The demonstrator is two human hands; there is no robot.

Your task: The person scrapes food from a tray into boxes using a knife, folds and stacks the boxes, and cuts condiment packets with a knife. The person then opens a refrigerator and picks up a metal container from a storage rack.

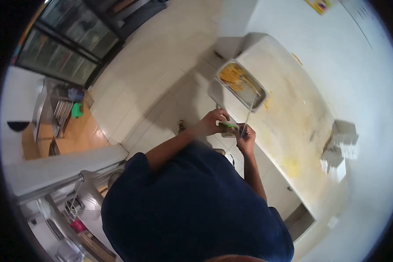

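Note:
My left hand has its fingers bent around the near end of a small green item, in front of my body. Close on its right, my right hand is closed on a long thin utensil that points up toward a metal tray. The two hands almost meet at the green item; what exactly it is cannot be made out. The metal tray stands on the edge of the worktop and has orange-yellow food strips in its far part.
A long worktop with yellow smears runs along the right wall. Stacked white boxes stand at its far right. Glass-door fridges are at upper left, a green object on an orange surface below them, and a metal rack at lower left.

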